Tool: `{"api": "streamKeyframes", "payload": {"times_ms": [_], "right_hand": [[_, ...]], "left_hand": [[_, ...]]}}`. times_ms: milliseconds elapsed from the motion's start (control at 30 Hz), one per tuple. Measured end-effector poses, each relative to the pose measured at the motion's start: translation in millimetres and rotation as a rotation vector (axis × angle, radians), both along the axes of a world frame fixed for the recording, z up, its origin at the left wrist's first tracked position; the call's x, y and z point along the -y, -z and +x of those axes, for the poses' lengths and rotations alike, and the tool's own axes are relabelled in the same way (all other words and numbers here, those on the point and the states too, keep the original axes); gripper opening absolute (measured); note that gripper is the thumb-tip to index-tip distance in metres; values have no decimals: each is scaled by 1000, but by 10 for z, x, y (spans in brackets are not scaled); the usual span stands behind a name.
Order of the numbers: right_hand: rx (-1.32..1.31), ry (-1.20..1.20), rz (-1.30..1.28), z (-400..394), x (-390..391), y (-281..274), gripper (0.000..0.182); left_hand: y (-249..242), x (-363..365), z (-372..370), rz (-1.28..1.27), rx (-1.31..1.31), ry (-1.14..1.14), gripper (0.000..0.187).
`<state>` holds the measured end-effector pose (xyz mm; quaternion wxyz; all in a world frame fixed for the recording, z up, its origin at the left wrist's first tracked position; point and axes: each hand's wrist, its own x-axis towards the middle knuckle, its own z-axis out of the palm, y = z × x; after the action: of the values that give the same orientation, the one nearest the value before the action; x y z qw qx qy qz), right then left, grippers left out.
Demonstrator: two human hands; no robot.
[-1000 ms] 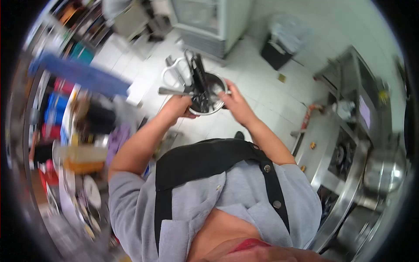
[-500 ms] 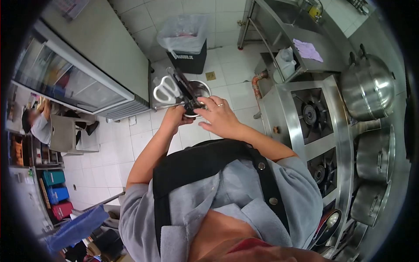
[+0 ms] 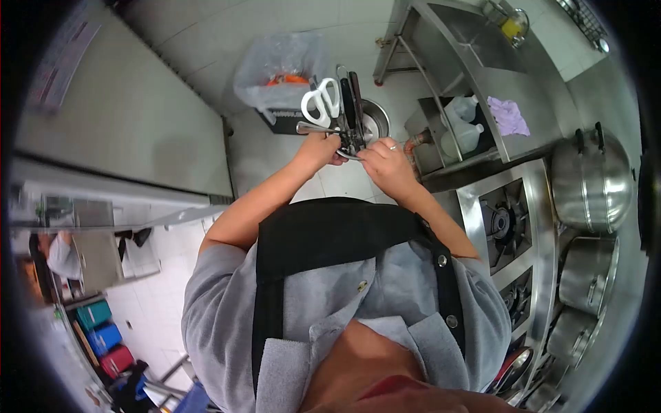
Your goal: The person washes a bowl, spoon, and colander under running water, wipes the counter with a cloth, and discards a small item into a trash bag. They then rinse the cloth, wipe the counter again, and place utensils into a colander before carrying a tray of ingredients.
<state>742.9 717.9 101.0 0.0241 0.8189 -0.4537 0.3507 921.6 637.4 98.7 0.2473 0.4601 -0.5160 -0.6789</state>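
Ahead of my chest, a round steel container holds several utensils that stick up out of it. Among them are scissors with white handles and black-handled utensils, whose kind I cannot make out. My left hand is closed around the container's near left side, beside a metal utensil handle that juts out to the left. With its fingers bent, my right hand grips the near right rim. The lower part of the container is hidden.
A bin with a clear liner stands just beyond the container. To the right are a steel sink counter with a purple cloth, a gas stove and large pots. A fridge is at left; a person sits farther off.
My right hand has moved from the utensils, where its fingers were spread, to the container's rim. My view has shifted, and the container and hands now appear farther right and higher.
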Motion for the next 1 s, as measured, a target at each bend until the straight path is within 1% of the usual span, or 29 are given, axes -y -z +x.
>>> {"api": "streamKeyframes", "payload": {"times_ms": [200,300,367,433,467,567,600,700,800,900,933,1000], "right_hand": [[6,151,-25,-410,759,-98,16],[-45,214,-21,-751,1075,-95,14],[-112,279,44,-1017,1301,-102,10],[-197,351,73,-1313,1577,-72,8],[-195,366,59,-1479,1728,-47,7],[-209,417,102,-1945,2149,-50,8],[-240,440,105,-2115,2281,-37,8],[-304,425,239,-2621,2659,-103,8],[-236,414,205,-3094,2976,-255,7],[-185,490,165,-3477,3310,-358,7],[-157,502,119,-3620,3434,-353,7],[-154,567,111,-3910,3686,-330,8]], "left_hand": [[5,1036,-535,9,79,125,23],[38,1409,-946,-75,15,140,22],[71,1680,-1302,-26,-35,147,21],[122,1963,-1676,36,-51,142,21],[168,2098,-1883,45,-87,109,22],[164,2447,-2426,-104,-156,62,24],[120,2543,-2602,-27,-150,17,23],[72,2919,-3068,-36,-113,53,22],[-90,3231,-3454,-32,-200,113,21],[-316,3618,-3724,-150,-192,306,30],[-252,3757,-3788,-171,-252,329,47],[-375,3990,-3853,-243,-293,366,53]]}}
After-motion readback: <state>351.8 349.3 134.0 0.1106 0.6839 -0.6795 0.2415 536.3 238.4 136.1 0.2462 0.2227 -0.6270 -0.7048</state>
